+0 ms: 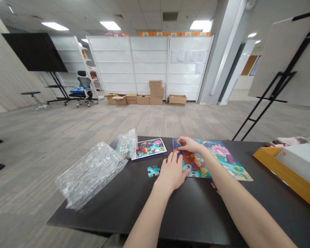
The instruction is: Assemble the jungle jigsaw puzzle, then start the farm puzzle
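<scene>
Hands (172,169) at flat jigsaw (197,162), multicol. w/ lg. pink-purple flower (223,151).

The puzzle (223,155) is partly covered by the right forearm (220,170); whether anything is pinched by the right hand (189,144) cannot be told. Loose pieces (153,171) are partly hidden by the left hand (173,168). The yellow box (286,173) is cut off by the right edge; posted sheets (188,56) cannot be read.

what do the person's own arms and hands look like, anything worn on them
Both the left hand and right hand are ungloved, with slender fingers. The forearms are bare as far as they show, with no sleeves in view. No watch or bracelet shows at either wrist; the nails are too small to judge.
</scene>
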Action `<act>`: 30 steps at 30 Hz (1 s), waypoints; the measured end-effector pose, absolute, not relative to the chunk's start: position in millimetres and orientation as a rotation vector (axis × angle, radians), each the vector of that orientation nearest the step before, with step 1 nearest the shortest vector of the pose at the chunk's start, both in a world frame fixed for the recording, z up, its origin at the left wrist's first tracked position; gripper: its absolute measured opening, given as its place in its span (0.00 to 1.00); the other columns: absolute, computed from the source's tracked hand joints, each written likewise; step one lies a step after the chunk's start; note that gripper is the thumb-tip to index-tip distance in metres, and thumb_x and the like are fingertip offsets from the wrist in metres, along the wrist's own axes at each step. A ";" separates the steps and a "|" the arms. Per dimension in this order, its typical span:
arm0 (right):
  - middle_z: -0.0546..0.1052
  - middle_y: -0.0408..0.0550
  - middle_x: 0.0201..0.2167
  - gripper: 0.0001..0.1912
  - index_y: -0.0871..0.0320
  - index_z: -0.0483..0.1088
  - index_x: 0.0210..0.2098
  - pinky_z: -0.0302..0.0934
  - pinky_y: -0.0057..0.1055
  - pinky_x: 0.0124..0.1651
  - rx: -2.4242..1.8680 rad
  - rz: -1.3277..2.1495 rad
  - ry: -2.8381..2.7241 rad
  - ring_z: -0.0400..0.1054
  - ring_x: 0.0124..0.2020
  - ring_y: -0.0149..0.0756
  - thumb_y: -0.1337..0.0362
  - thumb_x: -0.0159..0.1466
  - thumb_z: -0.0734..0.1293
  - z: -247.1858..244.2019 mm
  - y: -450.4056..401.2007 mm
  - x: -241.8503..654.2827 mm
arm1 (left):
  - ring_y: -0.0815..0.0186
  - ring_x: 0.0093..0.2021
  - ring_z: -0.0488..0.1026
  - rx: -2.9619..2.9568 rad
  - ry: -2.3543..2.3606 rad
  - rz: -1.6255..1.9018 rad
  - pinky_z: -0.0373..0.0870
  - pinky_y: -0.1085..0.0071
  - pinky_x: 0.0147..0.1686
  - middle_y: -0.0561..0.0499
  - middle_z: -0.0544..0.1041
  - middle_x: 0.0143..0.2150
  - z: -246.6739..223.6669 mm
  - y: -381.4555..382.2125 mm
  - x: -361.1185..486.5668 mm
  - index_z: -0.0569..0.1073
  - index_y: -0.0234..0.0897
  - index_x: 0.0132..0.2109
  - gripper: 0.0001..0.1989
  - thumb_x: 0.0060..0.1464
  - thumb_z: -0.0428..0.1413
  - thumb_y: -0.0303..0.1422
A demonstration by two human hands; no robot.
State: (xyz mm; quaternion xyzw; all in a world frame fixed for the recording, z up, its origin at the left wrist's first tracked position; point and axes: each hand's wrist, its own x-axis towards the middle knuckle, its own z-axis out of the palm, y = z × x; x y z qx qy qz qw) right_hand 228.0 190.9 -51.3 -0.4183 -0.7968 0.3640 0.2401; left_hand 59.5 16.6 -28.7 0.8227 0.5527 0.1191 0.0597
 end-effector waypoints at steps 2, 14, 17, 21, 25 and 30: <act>0.73 0.40 0.28 0.17 0.58 0.68 0.38 0.64 0.30 0.37 -1.148 0.980 -2.192 0.69 0.30 0.33 0.62 0.50 0.73 -52.1 192.3 228.5 | 0.48 0.72 0.54 2.494 1.694 0.351 0.58 0.49 0.66 0.35 0.57 0.73 -37.7 22.6 60.6 0.59 0.31 0.70 0.36 0.67 0.43 0.53; 0.75 0.42 0.26 0.07 0.59 0.71 0.34 0.62 0.29 0.35 -1.219 0.833 -2.281 0.68 0.29 0.34 0.63 0.57 0.69 -48.9 192.3 228.2 | 0.48 0.70 0.58 2.508 1.777 0.342 0.57 0.51 0.66 0.37 0.60 0.73 -49.8 25.3 65.2 0.61 0.32 0.70 0.37 0.66 0.40 0.54; 0.75 0.42 0.26 0.05 0.59 0.72 0.34 0.62 0.29 0.35 -1.241 0.793 -2.290 0.67 0.29 0.33 0.66 0.58 0.69 -48.2 191.4 226.6 | 0.49 0.70 0.58 2.503 1.798 0.350 0.57 0.51 0.66 0.37 0.60 0.72 -50.5 25.0 67.1 0.62 0.32 0.69 0.37 0.66 0.41 0.54; 0.76 0.44 0.29 0.05 0.59 0.72 0.36 0.62 0.29 0.37 -1.266 0.744 -2.283 0.68 0.31 0.34 0.67 0.58 0.68 -48.2 190.6 224.9 | 0.49 0.70 0.58 2.489 1.799 0.360 0.56 0.50 0.67 0.37 0.60 0.72 -49.5 24.3 68.0 0.62 0.33 0.69 0.36 0.66 0.41 0.54; 0.77 0.45 0.29 0.06 0.59 0.73 0.36 0.62 0.30 0.37 -1.268 0.725 -2.279 0.68 0.30 0.34 0.67 0.58 0.69 -48.7 190.4 224.0 | 0.48 0.70 0.58 2.483 1.784 0.374 0.56 0.49 0.67 0.36 0.61 0.72 -47.9 23.6 68.1 0.63 0.32 0.69 0.36 0.66 0.41 0.54; 0.77 0.45 0.30 0.07 0.58 0.73 0.38 0.63 0.29 0.38 -1.244 0.728 -2.274 0.68 0.31 0.34 0.66 0.58 0.69 -48.1 189.9 224.3 | 0.48 0.70 0.58 2.476 1.782 0.381 0.56 0.49 0.66 0.35 0.60 0.72 -45.5 22.8 68.8 0.63 0.32 0.68 0.36 0.66 0.41 0.54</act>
